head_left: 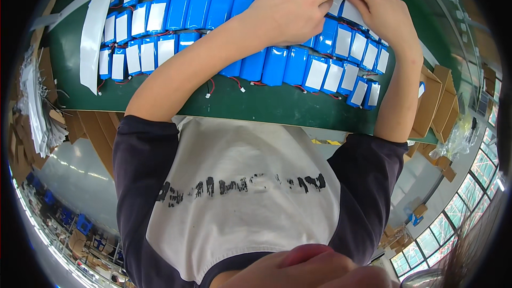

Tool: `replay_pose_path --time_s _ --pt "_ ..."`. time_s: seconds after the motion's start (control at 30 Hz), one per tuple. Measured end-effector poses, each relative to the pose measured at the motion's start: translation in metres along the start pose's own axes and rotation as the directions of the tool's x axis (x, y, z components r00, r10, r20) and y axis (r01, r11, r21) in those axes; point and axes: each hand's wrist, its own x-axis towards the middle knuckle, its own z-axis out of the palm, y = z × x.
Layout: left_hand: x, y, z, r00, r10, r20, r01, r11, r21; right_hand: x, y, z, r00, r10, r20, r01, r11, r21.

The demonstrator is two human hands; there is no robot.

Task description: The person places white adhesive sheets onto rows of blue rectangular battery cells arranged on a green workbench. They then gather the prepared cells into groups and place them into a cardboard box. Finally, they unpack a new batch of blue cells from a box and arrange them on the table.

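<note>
Rows of blue wrapped battery packs [273,66] lie close together on the green table [256,108]. Many carry a white rectangular pad [157,17] on top, while those in the middle of the rows are bare blue. Thin red and black wires with small white connectors [242,89] stick out from their ends. My left hand [298,8] reaches across the packs, its fingers bent toward the right. Opposite it, my right hand [380,13] has thumb and forefinger pinched together. The fingertips of both hands meet over the far right rows; whatever is between them is too small to make out.
A long white strip [98,32] lies along the table's left end. Cardboard boxes [440,101] and clear plastic film [461,138] stand off the right edge. At the left are more cardboard and a bundle of white strips [45,120].
</note>
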Motion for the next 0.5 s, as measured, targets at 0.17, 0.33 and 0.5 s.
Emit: replay_pose_path --time_s 0.17,0.33,0.5 --pt "-0.004 0.003 0.015 0.998 -0.046 -0.045 0.045 0.999 -0.020 -0.015 0.002 -0.018 0.959 0.211 -0.188 -0.204 0.977 0.056" --pt "0.003 -0.006 0.000 1.000 0.019 0.015 -0.017 0.991 -0.131 -0.026 -0.008 -0.038 0.982 0.172 -0.080 -0.124 0.900 0.417" --pt "0.001 -0.012 -0.011 0.999 0.020 -0.039 -0.024 0.993 -0.117 -0.032 -0.029 -0.022 0.995 0.041 0.096 -0.086 0.845 0.528"
